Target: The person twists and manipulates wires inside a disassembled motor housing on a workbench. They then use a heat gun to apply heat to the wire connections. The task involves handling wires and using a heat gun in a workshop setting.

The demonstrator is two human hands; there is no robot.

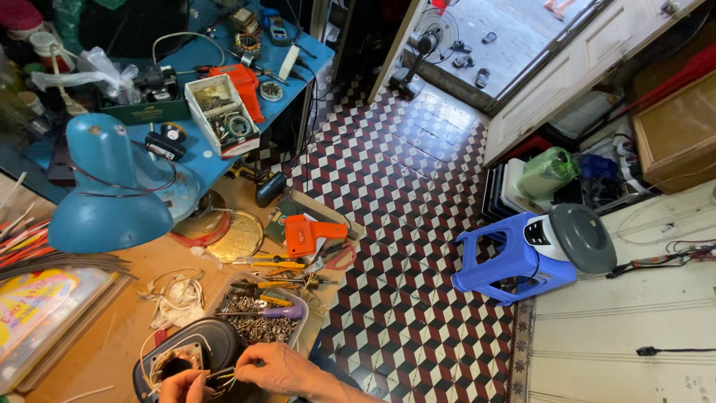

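We've got both hands at the bottom edge of the head view, working on the thin pale wires (224, 373) coming out of a black oval housing (195, 351). Right hand (277, 367) pinches a wire end between thumb and fingertips, narrow grip. Left hand (180, 386) is mostly cut off by the frame; fingers curl toward the same wire bundle, but we can't tell if it's actually clamped on anything. Looks like the pinch is there to keep the fine strands steady, judging by how tight the fingers sit.

Housing lies on the wooden bench (112, 328), directly under and between the hands, opening facing up, wires spilling toward the right hand.

Just behind it: a clear tray of screws (253, 325) with a purple-handled screwdriver (280, 311) across it. A coil of white cable (175, 295) to the left. Farther up the bench, yellow-handled pliers (272, 263) and an orange soldering gun (306, 234), all within reach. Blue desk lamp (104, 186) hangs over the left side. A blue plastic stool (507, 261) stands well apart on the tiled floor (403, 224).
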